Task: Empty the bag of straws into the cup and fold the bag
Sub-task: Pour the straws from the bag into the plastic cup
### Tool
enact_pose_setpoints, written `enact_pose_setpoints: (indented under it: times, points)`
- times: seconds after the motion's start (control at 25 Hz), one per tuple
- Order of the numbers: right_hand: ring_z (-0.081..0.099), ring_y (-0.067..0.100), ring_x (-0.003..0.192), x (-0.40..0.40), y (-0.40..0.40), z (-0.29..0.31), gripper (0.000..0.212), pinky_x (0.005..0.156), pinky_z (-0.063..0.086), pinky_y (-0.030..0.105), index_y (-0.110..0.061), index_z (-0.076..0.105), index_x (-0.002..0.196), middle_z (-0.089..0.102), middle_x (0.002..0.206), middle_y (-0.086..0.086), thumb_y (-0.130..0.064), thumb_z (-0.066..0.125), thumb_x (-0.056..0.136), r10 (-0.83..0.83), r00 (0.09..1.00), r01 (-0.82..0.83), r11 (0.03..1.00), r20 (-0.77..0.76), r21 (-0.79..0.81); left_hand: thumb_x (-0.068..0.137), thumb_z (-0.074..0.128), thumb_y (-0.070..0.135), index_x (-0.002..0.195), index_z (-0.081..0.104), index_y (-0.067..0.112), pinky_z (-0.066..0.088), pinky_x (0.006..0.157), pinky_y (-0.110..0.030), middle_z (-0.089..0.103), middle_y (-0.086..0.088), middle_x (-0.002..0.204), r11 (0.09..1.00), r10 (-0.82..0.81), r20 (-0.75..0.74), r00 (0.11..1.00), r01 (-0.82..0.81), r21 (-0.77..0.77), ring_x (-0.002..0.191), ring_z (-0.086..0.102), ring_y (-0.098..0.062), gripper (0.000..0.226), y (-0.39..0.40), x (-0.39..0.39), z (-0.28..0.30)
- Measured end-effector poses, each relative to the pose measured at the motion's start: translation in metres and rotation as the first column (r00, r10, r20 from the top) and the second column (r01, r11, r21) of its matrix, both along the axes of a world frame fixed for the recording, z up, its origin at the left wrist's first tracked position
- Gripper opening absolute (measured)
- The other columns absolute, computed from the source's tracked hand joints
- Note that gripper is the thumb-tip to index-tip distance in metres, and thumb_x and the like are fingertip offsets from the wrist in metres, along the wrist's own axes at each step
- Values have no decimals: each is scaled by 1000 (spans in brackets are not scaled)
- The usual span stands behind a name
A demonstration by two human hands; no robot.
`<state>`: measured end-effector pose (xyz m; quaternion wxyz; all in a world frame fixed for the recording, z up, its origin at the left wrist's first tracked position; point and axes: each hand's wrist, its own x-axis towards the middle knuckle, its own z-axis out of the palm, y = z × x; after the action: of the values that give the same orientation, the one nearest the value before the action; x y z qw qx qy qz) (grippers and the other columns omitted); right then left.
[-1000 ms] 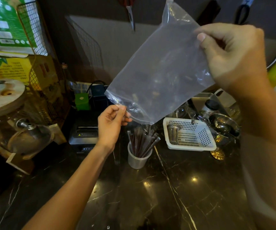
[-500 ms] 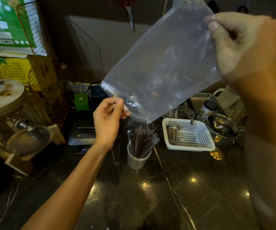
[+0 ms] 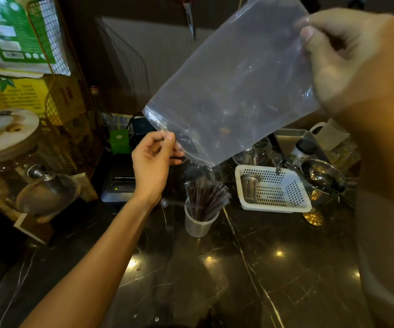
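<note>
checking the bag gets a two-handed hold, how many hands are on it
2: the left hand pinches the clear bag at its lower left edge, and the right hand grips its upper right edge.

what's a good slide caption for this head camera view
Both hands, left and right, hold an empty clear plastic bag above a metal cup of dark straws.

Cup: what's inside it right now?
The cup holds a bundle of dark straws, upper ends fanning above the rim. Their lower ends and the cup bottom are hidden by its wall. The bag above looks empty.
</note>
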<state>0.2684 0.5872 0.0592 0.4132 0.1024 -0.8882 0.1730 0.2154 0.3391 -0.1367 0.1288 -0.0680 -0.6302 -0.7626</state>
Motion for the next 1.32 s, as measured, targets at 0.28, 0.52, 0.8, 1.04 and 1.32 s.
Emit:
enact_pose_setpoints:
  times: [0.28,0.52,0.8,1.04,1.32]
  points:
    - [67,23,86,7,14,-5,34,75,56,47,-16,73,121,68,96,0,-34,47,109,-35,999,38,997,34,-63,103,60,17,104,68,9,62,71,-34,72,-7,84,995,-96,36,995,96,6,76,72,-17,11,10,-2,7]
    - [72,19,82,50,72,-54,21,76,63,46,-26,71,115,71,91,-1,-35,53,107,-149,971,208,914,188,-348,103,60,15,107,69,1,61,69,-30,68,-19,83,977,-209,64,976,211,-25,72,67,-20,17,52,13,-4]
    - [70,-1,61,138,173,-173,10,59,61,23,-18,76,96,73,84,7,-21,68,100,-215,839,526,559,501,-641,100,65,15,106,70,-2,56,53,-28,67,-27,75,883,-435,242,867,463,-73,55,62,-22,19,130,49,-43]
    - [63,19,61,187,216,-272,20,41,47,22,-2,76,108,73,86,19,-19,68,100,-212,687,716,366,695,-595,99,67,13,101,69,0,55,49,-27,66,-12,67,807,-453,500,738,578,-122,49,59,-17,14,180,81,-112]
    - [67,26,66,197,225,-355,15,49,52,30,-10,76,90,74,83,17,-17,67,101,-142,572,811,243,808,-532,100,65,16,100,71,0,55,54,-26,69,-14,75,732,-299,626,720,594,-334,58,62,-17,17,195,91,-179]
